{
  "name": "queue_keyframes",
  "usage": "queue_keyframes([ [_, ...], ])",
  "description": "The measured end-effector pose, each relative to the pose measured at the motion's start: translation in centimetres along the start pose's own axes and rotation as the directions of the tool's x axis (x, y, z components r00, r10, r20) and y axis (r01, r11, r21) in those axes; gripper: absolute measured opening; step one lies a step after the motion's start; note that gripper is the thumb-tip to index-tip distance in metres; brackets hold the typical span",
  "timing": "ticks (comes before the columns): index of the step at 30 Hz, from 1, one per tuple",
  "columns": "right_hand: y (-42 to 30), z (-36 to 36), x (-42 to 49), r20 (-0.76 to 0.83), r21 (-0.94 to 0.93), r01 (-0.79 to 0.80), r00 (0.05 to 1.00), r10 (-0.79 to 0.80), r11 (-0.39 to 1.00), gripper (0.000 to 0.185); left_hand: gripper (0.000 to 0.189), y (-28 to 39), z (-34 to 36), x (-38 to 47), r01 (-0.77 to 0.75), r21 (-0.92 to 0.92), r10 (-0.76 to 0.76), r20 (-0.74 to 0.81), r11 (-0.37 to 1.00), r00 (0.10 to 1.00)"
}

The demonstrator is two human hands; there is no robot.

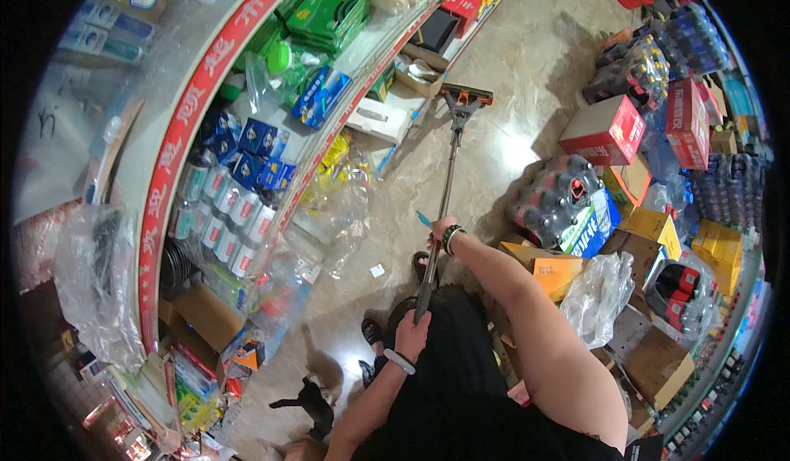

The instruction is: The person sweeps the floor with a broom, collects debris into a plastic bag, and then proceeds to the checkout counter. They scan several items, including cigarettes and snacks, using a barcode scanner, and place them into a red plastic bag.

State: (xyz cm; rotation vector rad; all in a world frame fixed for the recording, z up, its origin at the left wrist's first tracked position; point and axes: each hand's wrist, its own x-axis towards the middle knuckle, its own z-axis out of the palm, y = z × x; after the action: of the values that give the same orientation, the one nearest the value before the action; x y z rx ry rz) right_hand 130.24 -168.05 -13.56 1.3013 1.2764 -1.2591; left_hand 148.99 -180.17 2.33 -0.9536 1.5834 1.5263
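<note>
A sponge mop [450, 171] with a long metal handle reaches away from me across the tiled floor. Its wide orange and dark head [467, 95] rests near the foot of the left shelf, beside an open carton. My right hand [442, 229], with dark beads and a light bangle at the wrist, is closed round the middle of the handle; a small teal piece [424, 218] sticks out beside it. Lower down, my left hand [411, 336], wearing a white bangle, grips the dark end of the handle close to my black clothing.
Shelves [185, 109] of boxed goods curve along the left. On the right stand wrapped bottle packs [552, 198], red and white cartons [603, 130] and open cardboard boxes [648, 353]. A black cat [313, 406] is on the floor at lower left, and a white paper scrap [377, 270] lies near my feet.
</note>
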Motion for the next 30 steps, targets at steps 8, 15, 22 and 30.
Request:
queue_keyframes([
  [8,15.2,7.8,-4.3,0.262,-0.464,0.209,0.961,-0.093,0.861,0.032,0.019,-9.8,-8.0,-10.8,0.204,-0.095,-0.206,-0.006,0.974,0.979],
  [15,33.7,18.1,-10.4,0.272,-0.536,0.115,0.961,0.042,0.837,0.027,0.024,-28.1,-22.4,-22.0,0.078,0.453,-0.081,-0.014,0.888,0.997],
  [22,47.0,26.3,-18.2,0.303,-0.087,-0.036,0.951,0.061,0.996,0.014,0.028,-34.7,-33.7,-33.8,-0.134,0.409,0.159,-0.027,0.903,0.987],
  [30,43.5,23.3,-15.4,0.129,0.270,0.024,0.990,-0.061,0.963,0.009,0.032,-28.1,-31.7,-28.0,-0.248,0.553,0.230,0.103,0.795,0.968],
])
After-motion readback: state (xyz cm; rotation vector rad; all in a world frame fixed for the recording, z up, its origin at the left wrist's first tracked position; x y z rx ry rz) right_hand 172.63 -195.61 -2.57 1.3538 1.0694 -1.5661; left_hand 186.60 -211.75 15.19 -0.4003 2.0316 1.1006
